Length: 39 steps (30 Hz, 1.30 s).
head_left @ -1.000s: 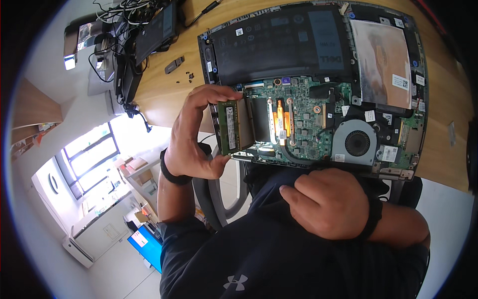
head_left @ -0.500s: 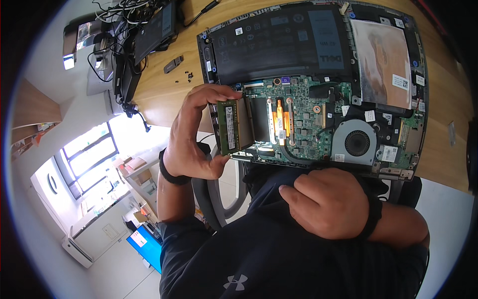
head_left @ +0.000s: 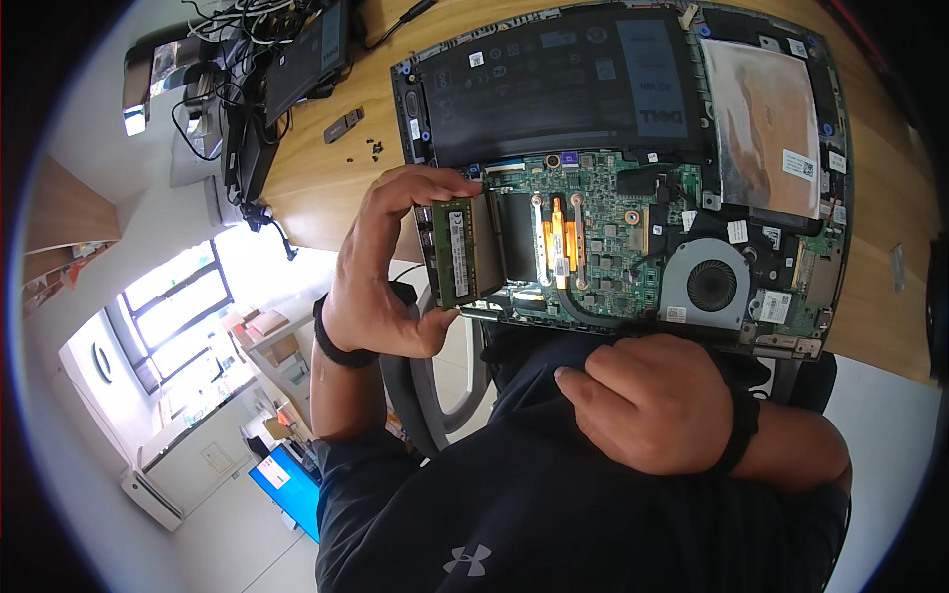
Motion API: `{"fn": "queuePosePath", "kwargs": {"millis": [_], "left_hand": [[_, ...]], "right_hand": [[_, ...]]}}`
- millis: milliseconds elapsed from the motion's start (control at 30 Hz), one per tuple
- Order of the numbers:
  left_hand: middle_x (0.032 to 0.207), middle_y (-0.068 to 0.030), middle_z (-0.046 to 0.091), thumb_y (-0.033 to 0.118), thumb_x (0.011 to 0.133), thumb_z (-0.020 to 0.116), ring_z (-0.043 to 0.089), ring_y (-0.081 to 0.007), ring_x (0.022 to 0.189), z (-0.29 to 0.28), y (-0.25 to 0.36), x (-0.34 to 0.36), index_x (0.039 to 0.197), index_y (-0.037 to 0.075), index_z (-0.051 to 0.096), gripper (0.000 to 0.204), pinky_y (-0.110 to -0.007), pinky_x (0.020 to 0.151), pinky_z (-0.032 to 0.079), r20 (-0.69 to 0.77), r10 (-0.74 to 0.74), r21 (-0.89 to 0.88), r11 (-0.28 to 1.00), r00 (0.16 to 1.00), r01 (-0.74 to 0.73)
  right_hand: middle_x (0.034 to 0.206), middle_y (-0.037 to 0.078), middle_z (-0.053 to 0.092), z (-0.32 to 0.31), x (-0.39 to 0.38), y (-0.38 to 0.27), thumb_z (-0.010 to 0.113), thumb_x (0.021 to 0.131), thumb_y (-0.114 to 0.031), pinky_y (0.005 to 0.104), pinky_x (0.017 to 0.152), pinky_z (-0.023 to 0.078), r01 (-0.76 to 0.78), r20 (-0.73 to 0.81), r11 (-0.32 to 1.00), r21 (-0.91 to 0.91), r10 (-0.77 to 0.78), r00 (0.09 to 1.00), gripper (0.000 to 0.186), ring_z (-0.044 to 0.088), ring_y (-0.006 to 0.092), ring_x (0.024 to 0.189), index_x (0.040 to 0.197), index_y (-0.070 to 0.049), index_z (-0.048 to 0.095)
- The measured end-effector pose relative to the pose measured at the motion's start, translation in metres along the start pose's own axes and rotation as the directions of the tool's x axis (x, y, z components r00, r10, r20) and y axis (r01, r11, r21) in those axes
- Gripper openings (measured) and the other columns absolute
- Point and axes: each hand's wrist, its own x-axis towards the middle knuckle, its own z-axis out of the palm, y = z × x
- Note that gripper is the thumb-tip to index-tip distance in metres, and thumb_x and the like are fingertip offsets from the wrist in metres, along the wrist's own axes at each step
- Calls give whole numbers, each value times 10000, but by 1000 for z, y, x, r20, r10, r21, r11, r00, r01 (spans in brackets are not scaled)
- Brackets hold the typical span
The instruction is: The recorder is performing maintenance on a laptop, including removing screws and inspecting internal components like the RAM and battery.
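Observation:
Between the thumb and fingers of my left hand (head_left: 381,272), a green memory module (head_left: 458,254) is gripped by its two short ends. Its labelled face is up, and it is over the left edge of an opened laptop's circuit board (head_left: 605,252), beside a dark slot area. Whether its contacts are seated cannot be told. The laptop shows a big black battery (head_left: 554,94), copper heat pipe (head_left: 559,237), round fan (head_left: 707,287) and silvery foil-covered plate (head_left: 761,119). My right hand (head_left: 657,405) is curled closed against my shirt, below the laptop's near edge, its palm side hidden.
On the wooden table (head_left: 316,188), several small black screws (head_left: 375,149) lie near a dark USB stick (head_left: 344,126). Farther left are tangled cables (head_left: 242,25) and a black box-shaped device (head_left: 308,64). A small clear piece (head_left: 898,267) lies right of the laptop. A chair armrest (head_left: 465,400) is below.
The laptop and surroundings sit almost the same in the picture, with only a slight shift of view. Both hands keep their pose, and the left still grips the memory module.

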Motion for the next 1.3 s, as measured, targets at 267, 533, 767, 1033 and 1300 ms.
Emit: {"fn": "queuePosePath", "kwargs": {"millis": [267, 533, 767, 1033, 1300], "left_hand": [[1250, -206, 646, 342, 692, 790, 617, -337, 1176, 0, 0, 0, 1297, 22, 490, 748, -440, 1047, 440, -10, 6, 16, 1000, 1000, -6], [1257, -206, 643, 328, 676, 788, 615, -336, 1179, -1, 0, 0, 1292, 23, 494, 748, -437, 1047, 442, -8, 3, 28, 1000, 1000, -3], [1258, -206, 640, 305, 666, 781, 614, -340, 1175, -1, 3, 2, 1290, 24, 497, 742, -439, 1048, 443, -1, -5, 7, 1000, 1000, 5], [1248, -205, 640, 281, 660, 782, 615, -338, 1166, -1, 4, 3, 1285, 25, 500, 732, -441, 1037, 454, 2, 0, 3, 1000, 1000, 0], [1275, -195, 627, 248, 640, 782, 605, -346, 1181, 0, 1, 2, 1297, 14, 497, 754, -452, 1038, 458, -9, 8, -29, 1000, 1000, -8]], "right_hand": [[857, 38, 538, 1, -1, 0, 686, 876, -118, 298, 593, 475, 4, -20, 1000, -6, -4, 1000, 192, 579, 147, 705, 1021, 7, 705], [856, 38, 542, 1, -1, 0, 688, 881, -118, 292, 592, 474, 10, -33, 1000, -11, -10, 999, 181, 580, 147, 704, 1013, 4, 709], [859, 40, 546, -1, 0, -1, 686, 881, -115, 297, 597, 479, 0, -3, 1000, -4, 0, 1000, 192, 583, 149, 708, 1026, 8, 709], [846, 39, 531, -2, 3, -2, 698, 863, -118, 304, 592, 481, -16, 8, 1000, 18, 16, 1000, 215, 584, 151, 705, 1033, 13, 709], [762, 52, 513, 2, 6, -4, 778, 760, -31, 330, 487, 449, -30, -73, 998, 62, 34, 997, 257, 557, 200, 565, 1005, 17, 718]]}}
